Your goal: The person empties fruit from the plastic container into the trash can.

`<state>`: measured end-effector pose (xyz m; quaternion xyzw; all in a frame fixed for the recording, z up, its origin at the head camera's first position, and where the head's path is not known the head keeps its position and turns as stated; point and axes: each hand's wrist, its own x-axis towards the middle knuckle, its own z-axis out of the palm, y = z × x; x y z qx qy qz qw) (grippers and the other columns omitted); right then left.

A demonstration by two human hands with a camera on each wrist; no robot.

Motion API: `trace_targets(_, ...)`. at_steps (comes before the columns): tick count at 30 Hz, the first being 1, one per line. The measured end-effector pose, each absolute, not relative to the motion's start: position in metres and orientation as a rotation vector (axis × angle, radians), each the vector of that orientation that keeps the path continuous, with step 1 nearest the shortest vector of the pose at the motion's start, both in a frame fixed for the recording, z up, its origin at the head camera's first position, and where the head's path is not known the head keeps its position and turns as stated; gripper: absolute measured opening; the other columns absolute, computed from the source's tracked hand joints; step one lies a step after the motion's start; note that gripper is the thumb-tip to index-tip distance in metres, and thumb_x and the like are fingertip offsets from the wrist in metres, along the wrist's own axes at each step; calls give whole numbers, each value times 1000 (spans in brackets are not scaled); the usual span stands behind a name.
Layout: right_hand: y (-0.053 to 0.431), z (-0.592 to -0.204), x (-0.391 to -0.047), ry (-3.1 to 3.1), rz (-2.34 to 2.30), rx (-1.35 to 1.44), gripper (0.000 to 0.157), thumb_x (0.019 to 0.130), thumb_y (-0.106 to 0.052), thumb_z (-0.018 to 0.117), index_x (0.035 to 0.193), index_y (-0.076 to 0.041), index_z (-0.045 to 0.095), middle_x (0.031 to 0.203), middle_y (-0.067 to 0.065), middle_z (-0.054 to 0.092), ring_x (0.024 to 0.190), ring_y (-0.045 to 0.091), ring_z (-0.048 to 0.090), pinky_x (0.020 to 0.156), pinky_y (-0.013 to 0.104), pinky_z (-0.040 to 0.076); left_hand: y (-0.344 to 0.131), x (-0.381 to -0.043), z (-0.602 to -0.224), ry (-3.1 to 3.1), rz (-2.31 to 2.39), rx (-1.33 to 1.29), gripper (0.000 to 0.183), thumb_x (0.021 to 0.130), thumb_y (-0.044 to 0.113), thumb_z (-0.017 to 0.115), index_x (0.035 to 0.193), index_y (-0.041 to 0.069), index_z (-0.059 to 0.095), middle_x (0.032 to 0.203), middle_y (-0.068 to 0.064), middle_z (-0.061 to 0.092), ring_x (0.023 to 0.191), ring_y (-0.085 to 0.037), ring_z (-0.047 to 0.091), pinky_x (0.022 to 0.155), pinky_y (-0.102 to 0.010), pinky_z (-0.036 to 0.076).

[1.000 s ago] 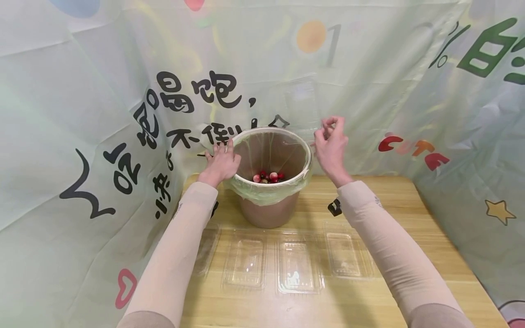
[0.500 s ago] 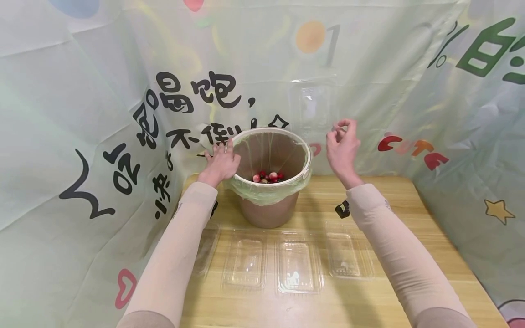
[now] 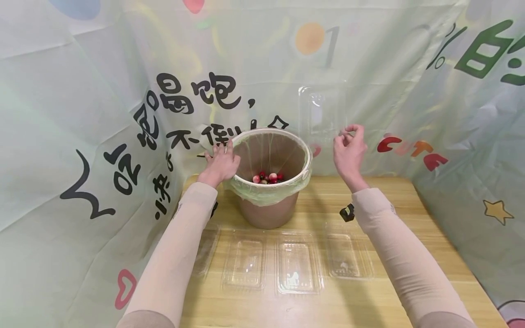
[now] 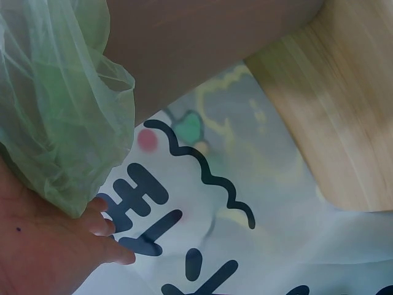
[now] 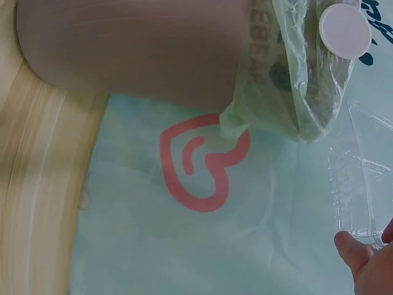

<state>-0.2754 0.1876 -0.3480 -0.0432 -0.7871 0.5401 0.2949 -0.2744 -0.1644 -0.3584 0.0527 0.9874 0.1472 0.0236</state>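
Observation:
My right hand (image 3: 351, 152) pinches the lower edge of a clear plastic clamshell container (image 3: 320, 109), raised behind and right of the bin; its hinged side shows in the right wrist view, with the thumb (image 5: 353, 249) on the edge. My left hand (image 3: 221, 165) rests with spread fingers on the left rim of a brown bin (image 3: 268, 212). A pale green bag (image 4: 67, 123) lines the bin and hangs over its white rim (image 3: 301, 180). At the bottom of the bin lie several small red and pinkish round fruits (image 3: 273, 176).
Several clear plastic containers (image 3: 246, 264) lie in a row on the wooden table (image 3: 393, 255) in front of the bin. Printed fabric walls (image 3: 463, 136) enclose the table at the back and both sides. The right arm's shadow falls across the table.
My right hand has moved right and slightly down, taking the clear container away from above the bin's opening. The left hand stays on the rim.

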Motion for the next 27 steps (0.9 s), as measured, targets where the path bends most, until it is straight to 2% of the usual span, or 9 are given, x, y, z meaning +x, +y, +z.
trace_targets(10, 199, -357, -275, -2091, 1506, -191, 22, 99, -7, 50, 121, -8, 47, 139, 21, 68, 127, 26, 69, 71, 21, 48, -164, -276, -359, 3057, 453, 162, 74, 107, 43, 17, 169, 4, 5, 173, -31, 9, 162, -51, 4, 127, -73, -3)
trace_targets(16, 206, -363, -273, -2112, 1505, -248, 26, 98, -7, 49, 124, -6, 47, 135, 18, 72, 118, 22, 71, 73, 19, 49, -164, -277, -361, 3052, 453, 159, 74, 108, 44, 16, 169, 5, 4, 174, -31, 8, 162, -51, 2, 127, -73, -4)
trace_targets(23, 216, -368, -270, -2138, 1555, -307, 34, 97, -6, 49, 131, -5, 45, 136, 16, 72, 102, 16, 71, 61, 16, 45, -164, -276, -361, 3054, 453, 158, 74, 108, 44, 17, 169, 5, 3, 174, -31, 8, 162, -50, 2, 127, -72, -4)
trace_targets(27, 223, -373, -269, -2146, 1526, -331, 31, 98, -9, 49, 128, -9, 45, 133, 17, 74, 92, 8, 68, 62, 16, 44, -164, -276, -361, 3059, 463, 157, 74, 108, 44, 19, 169, 5, 4, 174, -31, 10, 162, -50, 4, 127, -73, -3)
